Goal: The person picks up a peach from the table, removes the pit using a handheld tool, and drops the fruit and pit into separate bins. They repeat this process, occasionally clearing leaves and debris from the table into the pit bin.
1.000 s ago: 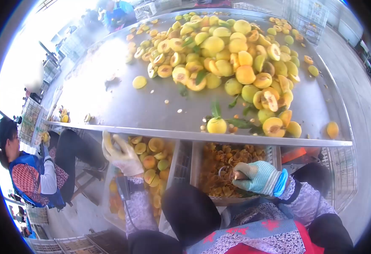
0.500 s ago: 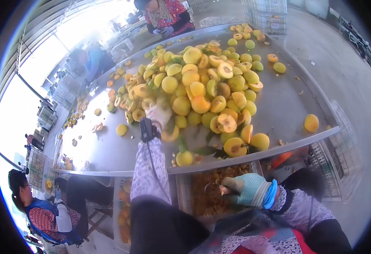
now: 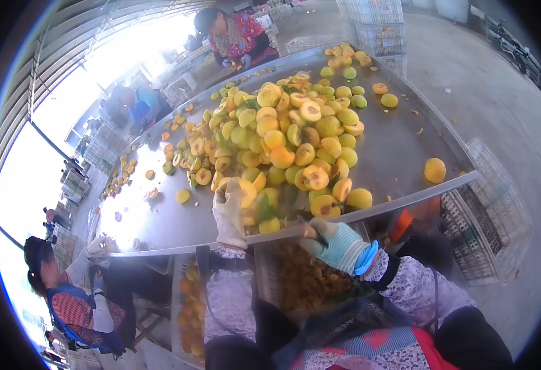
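Note:
My left hand (image 3: 228, 216), in a white glove, is closed around a yellow peach (image 3: 246, 192) at the near edge of the fruit pile. My right hand (image 3: 335, 245), in a light-blue and grey glove, is curled just over the table's near rim. Its fingers are closed on a small tool with a brownish handle (image 3: 310, 232); the tool's tip is blurred. Between and beyond my hands lies a heap of whole and halved yellow peaches (image 3: 276, 139), some with leaves. Another peach (image 3: 270, 224) lies between my two hands.
The metal table (image 3: 406, 148) has a raised rim. Beneath it stand a crate of peach pieces (image 3: 307, 277) and a crate of orange fruit halves (image 3: 190, 308). White plastic crates (image 3: 486, 228) stand at right. One person (image 3: 76, 302) sits at left; another person (image 3: 242, 40) works across the table.
My left hand has drawn back from the pile toward the near rim with a peach. My right hand has risen from above the lower crate to the table edge. The view has shifted slightly.

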`<action>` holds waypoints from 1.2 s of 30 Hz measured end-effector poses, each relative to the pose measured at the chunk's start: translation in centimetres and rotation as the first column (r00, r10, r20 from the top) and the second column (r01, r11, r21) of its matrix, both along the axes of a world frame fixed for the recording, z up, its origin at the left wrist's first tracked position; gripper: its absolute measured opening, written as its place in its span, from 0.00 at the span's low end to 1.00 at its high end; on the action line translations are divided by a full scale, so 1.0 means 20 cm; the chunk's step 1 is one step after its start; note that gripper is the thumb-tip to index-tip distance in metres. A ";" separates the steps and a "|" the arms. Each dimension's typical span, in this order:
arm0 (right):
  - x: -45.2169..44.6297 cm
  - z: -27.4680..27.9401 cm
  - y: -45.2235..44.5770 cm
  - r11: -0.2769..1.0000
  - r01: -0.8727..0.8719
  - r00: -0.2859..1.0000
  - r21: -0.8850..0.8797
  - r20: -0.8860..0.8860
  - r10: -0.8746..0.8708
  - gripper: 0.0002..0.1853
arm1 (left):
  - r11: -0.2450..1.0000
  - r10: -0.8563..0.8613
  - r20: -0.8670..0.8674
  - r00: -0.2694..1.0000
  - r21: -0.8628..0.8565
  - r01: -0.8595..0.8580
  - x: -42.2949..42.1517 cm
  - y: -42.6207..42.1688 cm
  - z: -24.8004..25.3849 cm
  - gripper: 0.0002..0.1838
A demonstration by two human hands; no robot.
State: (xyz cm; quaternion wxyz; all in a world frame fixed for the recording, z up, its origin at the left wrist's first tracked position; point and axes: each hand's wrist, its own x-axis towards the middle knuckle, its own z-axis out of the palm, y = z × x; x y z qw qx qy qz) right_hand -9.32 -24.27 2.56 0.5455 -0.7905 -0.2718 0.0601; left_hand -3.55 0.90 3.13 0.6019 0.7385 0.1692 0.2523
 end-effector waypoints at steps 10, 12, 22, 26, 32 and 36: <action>0.14 -0.05 0.15 0.985 0.175 0.952 0.002 0.257 -0.169 0.15 | 0.844 -0.346 0.325 0.880 -0.302 0.443 -0.23 -0.46 0.15 0.23; 0.13 -0.07 0.19 0.984 0.178 0.950 0.015 0.258 -0.176 0.15 | 0.836 -0.345 0.349 0.871 -0.308 0.455 -0.23 -0.39 0.10 0.26; 0.13 -0.10 0.28 0.990 0.140 0.967 0.029 0.210 -0.143 0.17 | 0.764 -0.261 0.362 0.895 -0.490 0.420 -0.23 -0.35 0.07 0.28; 0.11 -0.14 0.31 0.987 0.148 0.972 0.065 0.178 -0.157 0.17 | 0.708 -0.257 0.390 0.884 -0.547 0.447 -0.24 -0.34 0.06 0.28; 0.11 -0.15 0.30 0.985 0.166 0.960 0.047 0.221 -0.172 0.17 | 0.691 -0.188 0.344 0.920 -0.619 0.373 -0.25 -0.41 0.11 0.22; 0.09 -0.14 0.29 0.987 0.126 0.980 0.100 0.144 -0.139 0.18 | 0.683 -0.134 0.455 0.880 -0.601 0.415 -0.23 -0.42 0.07 0.22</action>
